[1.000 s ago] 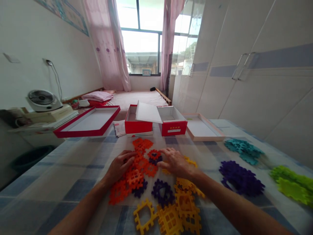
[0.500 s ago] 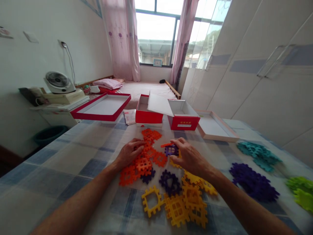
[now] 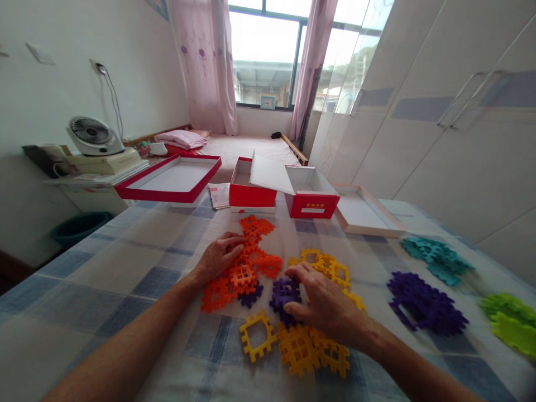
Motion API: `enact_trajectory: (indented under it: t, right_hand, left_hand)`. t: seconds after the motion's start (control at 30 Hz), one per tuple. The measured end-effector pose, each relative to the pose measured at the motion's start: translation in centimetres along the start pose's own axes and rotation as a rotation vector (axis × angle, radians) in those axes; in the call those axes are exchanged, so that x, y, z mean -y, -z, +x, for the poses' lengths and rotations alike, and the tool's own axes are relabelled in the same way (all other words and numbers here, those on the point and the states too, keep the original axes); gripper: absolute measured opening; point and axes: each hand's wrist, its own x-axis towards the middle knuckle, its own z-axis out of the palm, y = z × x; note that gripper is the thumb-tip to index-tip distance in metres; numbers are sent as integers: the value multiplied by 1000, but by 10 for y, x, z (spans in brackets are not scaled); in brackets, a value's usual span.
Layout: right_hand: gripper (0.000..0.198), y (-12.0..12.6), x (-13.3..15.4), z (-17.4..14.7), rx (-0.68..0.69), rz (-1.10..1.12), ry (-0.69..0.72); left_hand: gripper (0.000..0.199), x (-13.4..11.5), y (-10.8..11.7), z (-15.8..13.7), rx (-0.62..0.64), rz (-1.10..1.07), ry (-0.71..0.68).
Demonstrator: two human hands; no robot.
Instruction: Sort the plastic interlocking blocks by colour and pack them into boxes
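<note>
My left hand (image 3: pixel 221 254) rests at the left edge of a heap of orange notched plastic tiles (image 3: pixel 243 276), fingers loosely bent and a gap between them and the thumb. Its fingertips touch the orange tiles. Between the thumb and fingers of my right hand (image 3: pixel 320 296) is a purple notched tile (image 3: pixel 286 290) with a window-like grid, low over another purple piece. Yellow tiles (image 3: pixel 300 349) lie below and above the right hand, partly hidden by it. A further purple piece (image 3: pixel 251 296) shows beside the orange heap.
Separate piles of purple tiles (image 3: pixel 427 304), teal tiles (image 3: pixel 438 258) and lime-green tiles (image 3: pixel 513 324) lie on the right. Along the far side stand two red boxes (image 3: pixel 252 195), a red-rimmed lid (image 3: pixel 167 195) and a pale shallow tray (image 3: pixel 371 230). A checked cloth (image 3: pixel 125 285) covers the table.
My right hand has moved towards me with the purple tile, down over the other purple piece. The orange piece seen by its fingertips is no longer there. My left hand stays on the orange heap.
</note>
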Motion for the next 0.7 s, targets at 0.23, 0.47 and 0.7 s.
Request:
enact_trajectory:
  t: [0.23, 0.47, 0.7]
  right_hand:
    - [36, -6, -2, -2, 99, -197, -14]
    - [27, 7, 3, 19, 252, -49, -68]
    - [23, -2, -4, 22, 267, 390, -119]
  left_hand:
    - [33, 3, -2, 0, -14, -5, 2]
    - [33, 7, -3, 0, -12, -4, -29]
    - [35, 4, -1, 1, 2, 4, -12]
